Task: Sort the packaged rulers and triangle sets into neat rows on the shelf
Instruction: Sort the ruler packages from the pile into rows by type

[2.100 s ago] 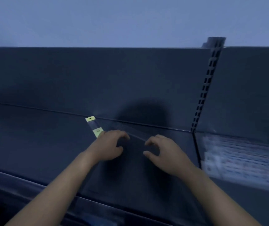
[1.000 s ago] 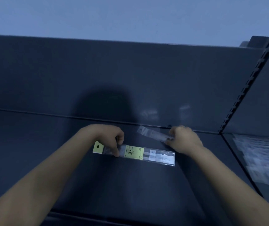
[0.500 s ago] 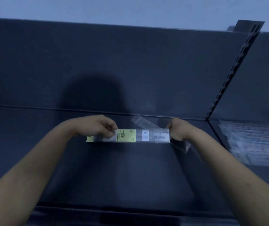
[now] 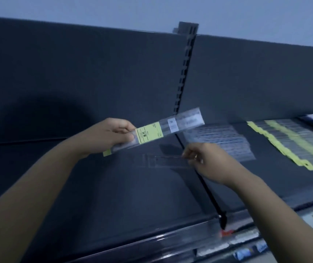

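1. Dark shelf (image 4: pixel 95 196) ran below a pale wall (image 4: pixel 152 8); a slotted upright (image 4: pixel 185 69) split its two bays.
2. Right bay: rows of packaged rulers (image 4: pixel 294 141) lay flat (yellow-tagged, overlapping).
3. Left hand (image 4: pixel 106 135) gripped a yellow-labelled ruler pack (image 4: pixel 170 126) above the shelf.
4. Right hand (image 4: pixel 207 162) pinched a clear pack (image 4: pixel 167 161) just below, the two packs apart.

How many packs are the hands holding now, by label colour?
Yellow-label ruler pack: 1, gripped by the left hand
Clear pack, no coloured label visible: 1, pinched by the right hand
Total: 2
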Demonstrator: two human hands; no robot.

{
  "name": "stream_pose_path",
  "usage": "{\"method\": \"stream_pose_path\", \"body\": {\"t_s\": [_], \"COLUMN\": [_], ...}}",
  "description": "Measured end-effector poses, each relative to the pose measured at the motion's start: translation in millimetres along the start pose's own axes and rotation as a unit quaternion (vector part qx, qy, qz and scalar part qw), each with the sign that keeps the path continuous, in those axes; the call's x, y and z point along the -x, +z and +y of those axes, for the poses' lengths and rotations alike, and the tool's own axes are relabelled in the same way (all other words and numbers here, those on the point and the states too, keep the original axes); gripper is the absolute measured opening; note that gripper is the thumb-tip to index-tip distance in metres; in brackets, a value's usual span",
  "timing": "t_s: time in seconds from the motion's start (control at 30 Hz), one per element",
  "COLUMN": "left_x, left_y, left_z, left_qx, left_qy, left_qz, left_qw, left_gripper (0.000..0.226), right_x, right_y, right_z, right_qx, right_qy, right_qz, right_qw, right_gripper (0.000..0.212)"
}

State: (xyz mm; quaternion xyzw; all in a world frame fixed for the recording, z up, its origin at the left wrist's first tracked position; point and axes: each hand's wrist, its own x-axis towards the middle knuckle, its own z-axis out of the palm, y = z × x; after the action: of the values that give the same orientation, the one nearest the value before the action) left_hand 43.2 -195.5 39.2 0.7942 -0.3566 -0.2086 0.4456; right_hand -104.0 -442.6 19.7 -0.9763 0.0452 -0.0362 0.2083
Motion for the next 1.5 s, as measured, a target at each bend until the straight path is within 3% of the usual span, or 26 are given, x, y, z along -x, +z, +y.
{"method": "stream_pose_path", "body": {"t_s": [0.13,0.27,0.47,0.63,0.8,0.97,1.13,1.23,1.33,1.5], "left_x": [-37,-75,-147,-206,-272,-314,-334,-339,-335,-315], "left_y": [61,138,255,343,419,451,464,468,471,469], "left_z": [43,86,150,192,208,218,229,233,237,249], "left_qx": [-0.018,-0.031,-0.108,-0.01,-0.006,-0.064,-0.163,-0.22,-0.246,-0.222], "left_qy": [0.028,0.056,0.08,0.052,0.038,0.054,0.055,0.023,-0.007,-0.043], "left_qz": [-0.004,-0.002,-0.021,-0.046,-0.078,-0.134,-0.168,-0.164,-0.158,-0.091], "left_qw": [0.999,0.998,0.991,0.998,0.996,0.987,0.971,0.961,0.956,0.97], "left_gripper": [0.014,0.013,0.011,0.009,0.007,0.022,0.019,0.017,0.03,0.026], "right_x": [44,91,153,168,158,146,139,132,121,106], "right_y": [-38,-71,-122,-161,-187,-214,-230,-237,-244,-245], "right_z": [59,131,247,317,383,435,480,503,521,534], "right_qx": [-0.049,-0.05,-0.075,-0.115,-0.16,-0.163,-0.172,-0.19,-0.196,-0.184], "right_qy": [0.017,0.021,0.031,0.046,0.066,0.102,0.098,0.081,0.041,-0.041], "right_qz": [0.027,0.049,0.027,0.005,0.003,-0.019,-0.018,-0.028,-0.05,-0.08], "right_qw": [0.998,0.997,0.996,0.992,0.985,0.981,0.98,0.978,0.978,0.979], "right_gripper": [0.03,0.021,0.018,0.017,0.012,0.012,0.009,0.009,0.011,0.013]}}
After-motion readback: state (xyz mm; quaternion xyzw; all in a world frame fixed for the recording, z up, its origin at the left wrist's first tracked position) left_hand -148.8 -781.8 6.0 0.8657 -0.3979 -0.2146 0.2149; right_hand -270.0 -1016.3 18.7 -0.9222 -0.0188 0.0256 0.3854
